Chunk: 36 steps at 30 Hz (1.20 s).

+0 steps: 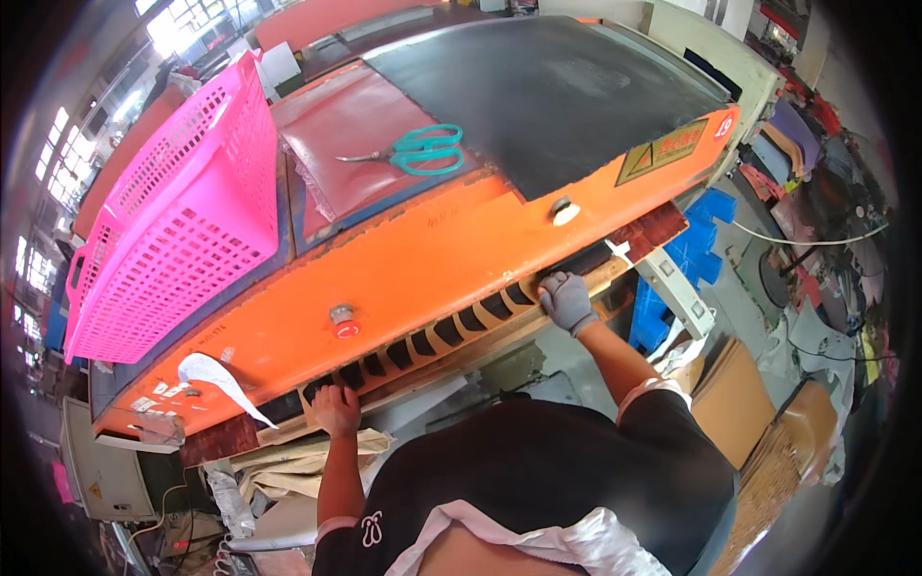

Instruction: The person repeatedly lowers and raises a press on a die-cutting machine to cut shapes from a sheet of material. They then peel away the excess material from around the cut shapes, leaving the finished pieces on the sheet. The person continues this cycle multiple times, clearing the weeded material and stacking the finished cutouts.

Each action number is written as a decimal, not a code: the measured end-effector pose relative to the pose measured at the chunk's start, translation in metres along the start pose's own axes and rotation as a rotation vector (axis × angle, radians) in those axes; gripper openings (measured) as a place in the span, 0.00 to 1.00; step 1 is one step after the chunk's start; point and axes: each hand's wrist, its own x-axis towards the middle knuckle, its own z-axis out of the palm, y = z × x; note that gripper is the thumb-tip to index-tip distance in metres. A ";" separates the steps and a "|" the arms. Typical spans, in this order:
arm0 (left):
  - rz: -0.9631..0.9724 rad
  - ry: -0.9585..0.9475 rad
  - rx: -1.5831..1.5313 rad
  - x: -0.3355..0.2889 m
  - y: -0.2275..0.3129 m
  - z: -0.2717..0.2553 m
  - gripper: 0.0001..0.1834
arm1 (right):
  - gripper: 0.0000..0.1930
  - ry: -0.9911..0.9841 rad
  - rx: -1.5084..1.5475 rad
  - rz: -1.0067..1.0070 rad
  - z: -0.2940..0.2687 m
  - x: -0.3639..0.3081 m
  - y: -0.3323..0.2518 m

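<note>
My bare left hand [336, 411] is closed over the front edge of a long wooden board [437, 372], near its left end. Toward the right end, my right hand [569, 302], in a grey glove, has its fingers curled down on the same edge. Between the hands, a row of several black curved pieces [448, 333] shows on a tan strip along the board. The board lies under the front of an orange machine [423, 259], partly hidden by it. What is under my fingers is hidden.
A pink plastic basket [178, 254] stands on the machine at left. Teal-handled scissors [423, 151] lie on a red sheet [336, 120] beside a large black sheet [567, 91]. Two round buttons, one red [346, 328], stick out in front. Cardboard [735, 398] leans at right.
</note>
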 end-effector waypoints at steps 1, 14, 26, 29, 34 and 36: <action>0.030 0.032 -0.014 0.003 0.000 0.000 0.11 | 0.08 0.047 -0.019 0.028 0.008 0.003 -0.001; -0.103 -0.086 -0.167 0.011 0.001 -0.004 0.11 | 0.10 0.057 -0.079 0.066 -0.006 -0.014 0.024; -0.071 -0.082 -0.170 -0.083 0.050 -0.075 0.10 | 0.08 0.154 -0.013 0.076 -0.060 -0.131 0.010; -0.026 -0.044 -0.159 -0.126 0.073 -0.111 0.09 | 0.09 0.158 -0.009 0.127 -0.094 -0.180 -0.004; 0.051 -0.020 -0.168 -0.193 0.101 -0.163 0.09 | 0.17 0.214 0.109 0.355 -0.133 -0.207 -0.051; 0.071 -0.009 -0.187 -0.216 0.108 -0.182 0.09 | 0.21 0.139 0.168 0.314 -0.138 -0.195 -0.082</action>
